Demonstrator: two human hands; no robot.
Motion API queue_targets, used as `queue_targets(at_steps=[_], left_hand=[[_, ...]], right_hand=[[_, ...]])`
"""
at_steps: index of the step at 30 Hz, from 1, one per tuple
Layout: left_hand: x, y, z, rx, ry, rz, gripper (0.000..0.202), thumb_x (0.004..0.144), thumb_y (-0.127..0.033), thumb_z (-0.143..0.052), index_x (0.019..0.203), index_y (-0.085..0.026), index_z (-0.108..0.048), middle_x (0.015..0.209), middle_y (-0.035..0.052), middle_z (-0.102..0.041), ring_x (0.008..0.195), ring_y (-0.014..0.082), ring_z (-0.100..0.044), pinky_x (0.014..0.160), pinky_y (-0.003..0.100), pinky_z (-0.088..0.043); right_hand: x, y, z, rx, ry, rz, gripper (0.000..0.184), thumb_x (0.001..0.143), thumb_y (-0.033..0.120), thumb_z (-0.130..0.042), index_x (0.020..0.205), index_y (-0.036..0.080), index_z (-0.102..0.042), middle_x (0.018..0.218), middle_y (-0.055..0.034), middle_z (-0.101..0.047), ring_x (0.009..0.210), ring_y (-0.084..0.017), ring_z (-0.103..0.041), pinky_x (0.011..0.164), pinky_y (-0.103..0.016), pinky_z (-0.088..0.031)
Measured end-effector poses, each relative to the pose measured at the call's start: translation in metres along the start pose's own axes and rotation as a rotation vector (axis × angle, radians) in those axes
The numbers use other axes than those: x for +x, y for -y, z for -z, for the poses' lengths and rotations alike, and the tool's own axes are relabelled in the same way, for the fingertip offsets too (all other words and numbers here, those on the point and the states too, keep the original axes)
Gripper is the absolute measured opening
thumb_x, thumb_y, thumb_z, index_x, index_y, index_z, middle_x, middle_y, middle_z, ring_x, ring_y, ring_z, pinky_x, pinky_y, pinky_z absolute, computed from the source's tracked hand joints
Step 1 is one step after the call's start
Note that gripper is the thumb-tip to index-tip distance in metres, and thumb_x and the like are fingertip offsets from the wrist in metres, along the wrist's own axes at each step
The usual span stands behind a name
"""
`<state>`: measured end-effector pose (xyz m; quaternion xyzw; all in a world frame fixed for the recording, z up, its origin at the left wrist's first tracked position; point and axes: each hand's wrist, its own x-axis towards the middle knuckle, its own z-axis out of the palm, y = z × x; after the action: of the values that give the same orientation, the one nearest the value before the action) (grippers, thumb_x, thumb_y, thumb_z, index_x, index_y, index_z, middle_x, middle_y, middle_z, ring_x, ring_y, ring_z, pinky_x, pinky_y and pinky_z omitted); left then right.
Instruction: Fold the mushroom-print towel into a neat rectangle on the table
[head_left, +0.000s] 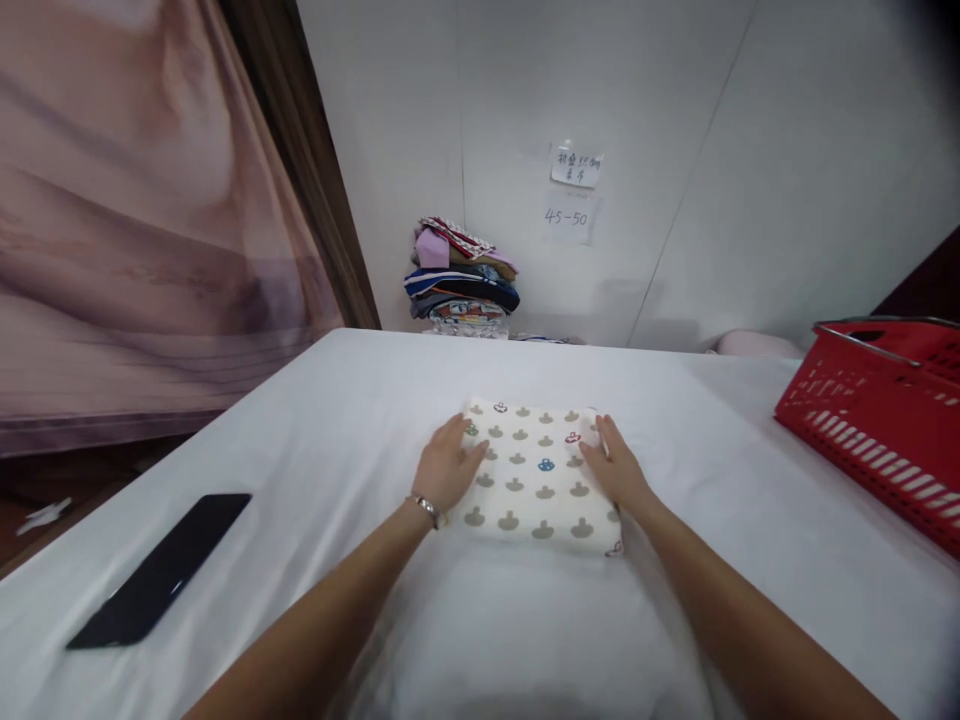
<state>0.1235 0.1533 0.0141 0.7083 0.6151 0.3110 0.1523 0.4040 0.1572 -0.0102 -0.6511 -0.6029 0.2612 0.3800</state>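
Observation:
A folded cream cloth (531, 490) with a mushroom print lies in front of me, a neat rectangle with mostly grey-beige mushrooms and a few in red, blue and green. My left hand (448, 465), with a silver bracelet at the wrist, grips its left side, thumb on top and fingers along the edge. On the opposite side my right hand (616, 465) grips the cloth in the same way. The undersides of the fingers are hidden, and the picture is slightly blurred.
The table has a white cover (322, 430). A black phone (161, 570) lies at left, a red plastic basket (885, 420) stands at right. Beyond the far edge are a stack of folded fabrics (461, 275) and paper notes (576, 168) on the wall. A pink curtain (150, 220) hangs left.

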Motion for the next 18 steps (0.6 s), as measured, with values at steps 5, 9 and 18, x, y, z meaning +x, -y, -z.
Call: queue_targets(at_steps=[5, 9, 18], left_hand=[[0.016, 0.025, 0.0, -0.173, 0.153, 0.48, 0.059, 0.073, -0.053, -0.053, 0.12, -0.017, -0.047, 0.114, 0.0126, -0.058, 0.101, 0.0256, -0.057, 0.082, 0.033, -0.045], [0.022, 0.026, -0.006, -0.236, 0.186, 0.548, 0.061, 0.069, -0.052, -0.059, 0.116, -0.015, -0.049, 0.111, 0.0148, -0.06, 0.096, 0.0264, -0.059, 0.075, 0.032, -0.047], [-0.001, 0.006, 0.006, -0.866, 0.523, 0.766, 0.045, 0.063, -0.043, -0.066, 0.096, -0.011, -0.06, 0.095, 0.013, -0.068, 0.081, 0.0229, -0.065, 0.065, 0.03, -0.052]], right_hand=[[0.017, -0.002, 0.009, 0.314, 0.124, -0.323, 0.093, 0.069, 0.048, -0.063, 0.142, 0.02, -0.014, 0.132, -0.0125, -0.046, 0.109, -0.025, -0.054, 0.089, -0.036, -0.046], [0.024, 0.0, 0.013, 0.269, 0.14, -0.368, 0.098, 0.063, 0.041, -0.07, 0.142, 0.021, -0.016, 0.135, -0.0147, -0.042, 0.108, -0.027, -0.054, 0.087, -0.038, -0.047], [0.036, 0.005, 0.025, 0.539, 0.303, -0.464, 0.105, 0.061, 0.023, -0.072, 0.142, 0.023, -0.006, 0.125, -0.0174, -0.052, 0.088, -0.026, -0.064, 0.075, -0.041, -0.052]])
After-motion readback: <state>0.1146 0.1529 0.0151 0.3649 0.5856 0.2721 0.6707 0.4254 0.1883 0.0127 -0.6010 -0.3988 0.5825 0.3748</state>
